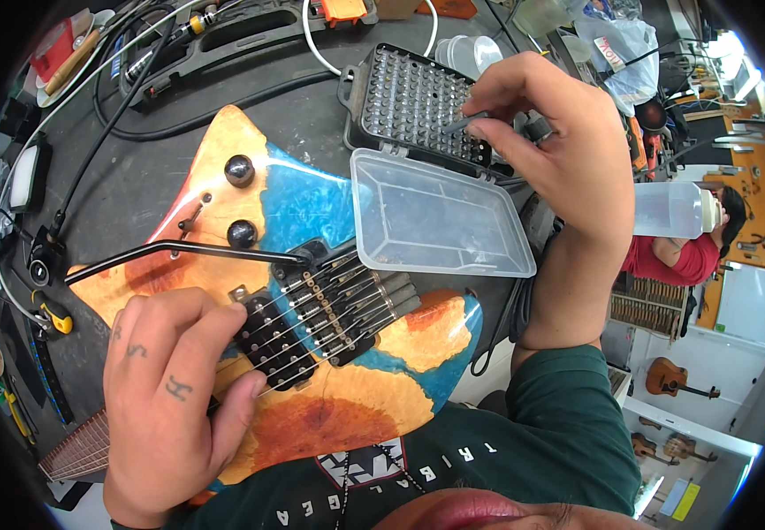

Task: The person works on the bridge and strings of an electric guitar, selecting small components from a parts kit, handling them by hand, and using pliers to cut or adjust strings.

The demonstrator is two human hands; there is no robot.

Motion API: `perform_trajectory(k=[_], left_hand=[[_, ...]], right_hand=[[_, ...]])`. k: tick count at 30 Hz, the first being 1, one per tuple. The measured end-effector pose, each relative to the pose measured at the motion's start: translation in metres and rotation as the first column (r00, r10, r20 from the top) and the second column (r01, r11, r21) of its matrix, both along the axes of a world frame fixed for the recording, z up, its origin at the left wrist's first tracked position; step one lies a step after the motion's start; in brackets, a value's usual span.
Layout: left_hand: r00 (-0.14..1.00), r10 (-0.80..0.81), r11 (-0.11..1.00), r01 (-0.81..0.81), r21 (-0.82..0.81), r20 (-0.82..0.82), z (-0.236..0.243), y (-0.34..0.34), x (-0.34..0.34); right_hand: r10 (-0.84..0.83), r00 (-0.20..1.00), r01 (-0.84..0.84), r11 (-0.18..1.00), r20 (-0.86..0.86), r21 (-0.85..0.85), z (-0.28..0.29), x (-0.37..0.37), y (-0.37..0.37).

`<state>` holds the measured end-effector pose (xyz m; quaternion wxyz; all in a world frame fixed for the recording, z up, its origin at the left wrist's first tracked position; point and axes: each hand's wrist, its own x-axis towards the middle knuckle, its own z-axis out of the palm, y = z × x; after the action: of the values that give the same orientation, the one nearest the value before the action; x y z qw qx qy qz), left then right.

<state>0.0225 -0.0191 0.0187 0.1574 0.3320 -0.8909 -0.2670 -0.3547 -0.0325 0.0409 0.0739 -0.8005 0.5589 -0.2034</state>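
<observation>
Under the left hand (166, 389), the fretted brown neck (82, 442) of the glossy amber-wood and blue-resin guitar body (307, 199) is partly hidden, and its far end is lost at the dark rim. Fingertips and thumb meet the body at the black rectangular pickup (276, 340); whether they press or grip cannot be told. Beyond the guitar body's right side, the right hand (563, 132) pinches a small dark grey piece (466, 124) between thumb and forefinger, its kind unclear, and covers one end of the open black bit case (413, 102). The case's clear plastic lid (440, 212) overlaps the guitar body's far right edge, blurring what lies beneath. A bent black metal tremolo arm (179, 247) crosses the guitar body; well right of it, a translucent bottle (661, 210) partly blocks a person in red (678, 261).
</observation>
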Motion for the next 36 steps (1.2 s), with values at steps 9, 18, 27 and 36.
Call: perform_trajectory(k=[9, 18, 27, 36], left_hand=[[1.000, -0.008, 1.000, 0.008, -0.013, 0.005, -0.0002, -0.0007, -0.0001], [1.000, -0.004, 1.000, 0.004, -0.011, 0.004, -0.0003, 0.0001, -0.0003], [1.000, -0.006, 1.000, 0.006, -0.012, 0.000, -0.0008, -0.0002, 0.0000], [1.000, -0.008, 1.000, 0.008, -0.010, 0.004, -0.0008, -0.0003, 0.0007]], right_hand=[[-0.029, 0.998, 0.031, 0.999, 0.060, -0.043, 0.0046, -0.0042, 0.0049], [0.041, 0.997, -0.042, 0.999, 0.068, 0.017, -0.0005, 0.0000, 0.0020], [0.009, 1.000, -0.010, 0.999, 0.027, 0.043, 0.0012, 0.0016, 0.0024], [-0.005, 1.000, 0.005, 1.000, 0.017, 0.017, 0.0054, -0.0006, 0.0057]])
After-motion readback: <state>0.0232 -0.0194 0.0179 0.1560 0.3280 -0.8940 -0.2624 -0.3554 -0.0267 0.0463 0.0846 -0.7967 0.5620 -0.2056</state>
